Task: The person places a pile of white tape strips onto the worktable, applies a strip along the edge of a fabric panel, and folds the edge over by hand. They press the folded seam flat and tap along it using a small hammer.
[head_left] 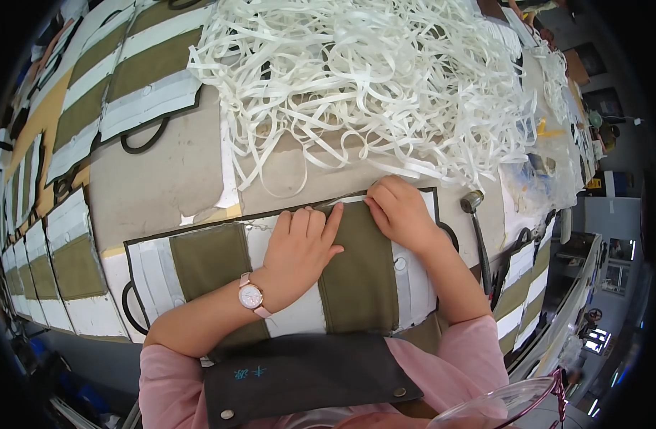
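Left hand [299, 243] lies flat, fingers spread, on the striped panel [360, 279]; right hand [403, 218] curls at its far edge, pinching or not I can't tell! Dark apron [306, 375] covers the near edge, hammer [479, 239] lies right, white ribbons [385, 79] crowd beyond, bare table [156, 179] opens far-left, cluttered room [621, 222] off right

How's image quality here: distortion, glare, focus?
Head view, overall: strong fisheye bending, black corners; head view, centre: left hand, right hand and striped panel look reasonably sharp; head view, right edge: background softer, bright light patch looks overexposed.
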`<state>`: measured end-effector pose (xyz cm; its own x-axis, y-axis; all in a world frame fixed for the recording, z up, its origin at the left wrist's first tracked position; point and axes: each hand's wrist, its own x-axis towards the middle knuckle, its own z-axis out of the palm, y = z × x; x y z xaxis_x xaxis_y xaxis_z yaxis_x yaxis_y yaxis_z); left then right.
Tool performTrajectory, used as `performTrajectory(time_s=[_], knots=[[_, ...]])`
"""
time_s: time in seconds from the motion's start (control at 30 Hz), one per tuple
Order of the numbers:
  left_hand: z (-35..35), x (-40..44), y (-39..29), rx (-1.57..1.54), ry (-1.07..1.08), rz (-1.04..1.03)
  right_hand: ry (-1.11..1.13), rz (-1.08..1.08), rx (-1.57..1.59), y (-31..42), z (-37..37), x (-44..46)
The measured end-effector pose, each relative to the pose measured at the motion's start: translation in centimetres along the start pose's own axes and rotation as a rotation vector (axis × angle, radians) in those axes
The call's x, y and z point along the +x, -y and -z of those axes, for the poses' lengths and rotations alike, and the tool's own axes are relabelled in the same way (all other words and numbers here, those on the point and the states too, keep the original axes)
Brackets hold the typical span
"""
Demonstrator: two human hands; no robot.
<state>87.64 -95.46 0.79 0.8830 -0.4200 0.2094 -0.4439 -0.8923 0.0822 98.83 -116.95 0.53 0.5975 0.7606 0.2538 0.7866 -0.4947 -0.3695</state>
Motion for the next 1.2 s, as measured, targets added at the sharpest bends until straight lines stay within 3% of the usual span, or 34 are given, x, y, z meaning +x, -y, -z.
performTrajectory(time_s=[0.3, 0.4, 0.6, 0.7, 1.0, 1.2], knots=[[0.3, 0.4, 0.1, -0.067, 0.028, 0.033, -0.007, -0.15, 0.033, 0.5, 0.1, 0.2], [0.2, 0.6, 0.3, -0.099, -0.016, 0.053, 0.03, -0.103, -0.038, 1.2, 0.4, 1.0], [0.4, 0.7, 0.7, -0.143, -0.019, 0.061, 0.163, -0.171, 0.344, 0.6, -0.1, 2.3], [0.5, 0.7, 1.1, -0.163, -0.022, 0.049, 0.182, -0.169, 0.387, -0.4, 0.1, 1.6], [0.5, 0.3, 1.4, -0.192, -0.057, 0.037, 0.07, 0.211, -0.043, -0.3, 0.2, 0.4], [0.6, 0.4, 0.9, -0.016, 0.02, 0.017, 0.066, 0.211, -0.038, -0.5, 0.3, 0.1]])
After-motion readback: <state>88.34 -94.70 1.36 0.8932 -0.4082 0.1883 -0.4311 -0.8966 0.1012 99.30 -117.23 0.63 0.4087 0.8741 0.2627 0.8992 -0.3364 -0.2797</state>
